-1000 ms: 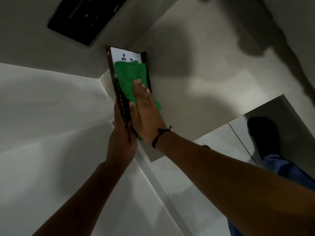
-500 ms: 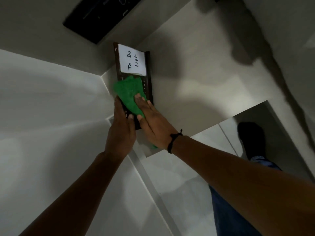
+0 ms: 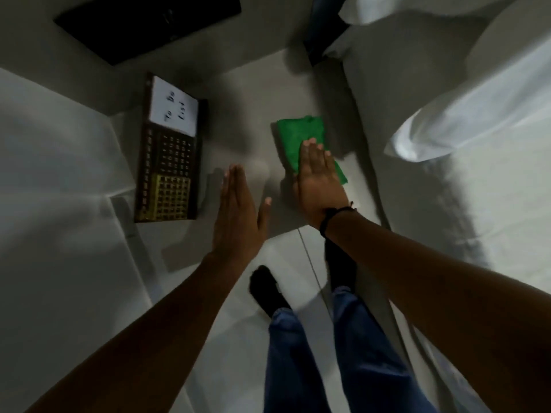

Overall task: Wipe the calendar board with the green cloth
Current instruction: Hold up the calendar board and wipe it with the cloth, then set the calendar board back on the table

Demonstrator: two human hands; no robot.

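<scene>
The calendar board lies flat on the grey surface at the left. It has a dark frame, a white "To Do List" panel at its far end and number grids below. The green cloth lies on the same surface to the right, well apart from the board. My right hand rests flat on the cloth's near end, fingers straight, covering part of it. My left hand is flat with straight fingers between board and cloth, touching neither and holding nothing.
A flat black object lies at the far left of the surface. White bedding fills the right side. Below the surface's near edge are my legs in blue trousers and dark-socked feet on a pale floor.
The board, held upright by my left hand and wiped by my right, now lies flat and let go. My right hand has carried the cloth off it to the right.
</scene>
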